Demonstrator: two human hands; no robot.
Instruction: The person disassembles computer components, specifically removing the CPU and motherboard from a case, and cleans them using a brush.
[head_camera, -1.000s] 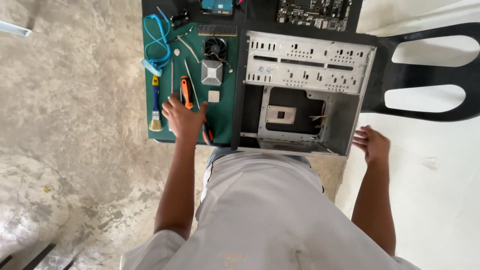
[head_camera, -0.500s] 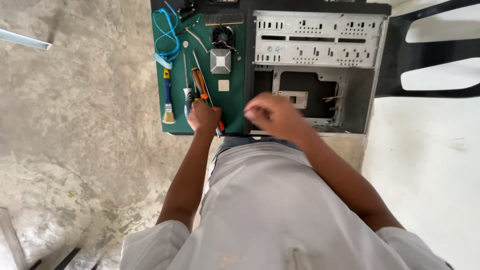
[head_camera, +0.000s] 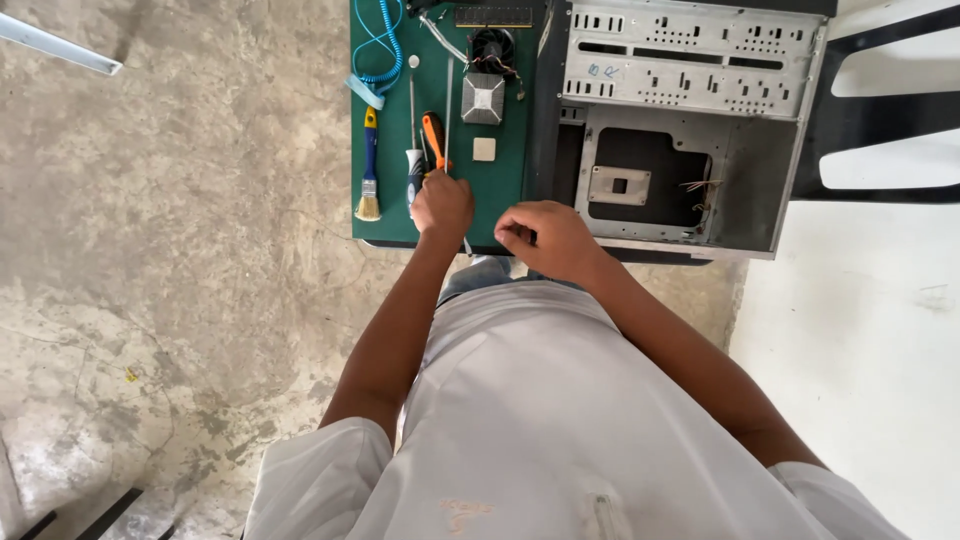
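Note:
My left hand (head_camera: 442, 205) rests on the green mat (head_camera: 390, 215), its fingers curled around the lower end of an orange-handled screwdriver (head_camera: 432, 138). A screwdriver with a white and black handle (head_camera: 414, 168) lies right beside it. My right hand (head_camera: 545, 237) hovers at the mat's front edge, close to the left one, with its fingers pinched together and nothing visible in them. An open grey computer case (head_camera: 690, 130) lies just right of the mat, its inside bare apart from a small bracket (head_camera: 619, 185).
On the mat lie a blue-handled brush (head_camera: 369, 170), a blue coiled cable (head_camera: 380, 45), a cooler fan (head_camera: 492, 45), a silver heatsink block (head_camera: 483, 98) and a small white square (head_camera: 484, 149). A black chair (head_camera: 880, 110) stands to the right. Below is a concrete floor.
My right hand has swung in from the case's right front corner to the mat's front edge, beside my left hand. My left hand stays on the screwdriver's lower end.

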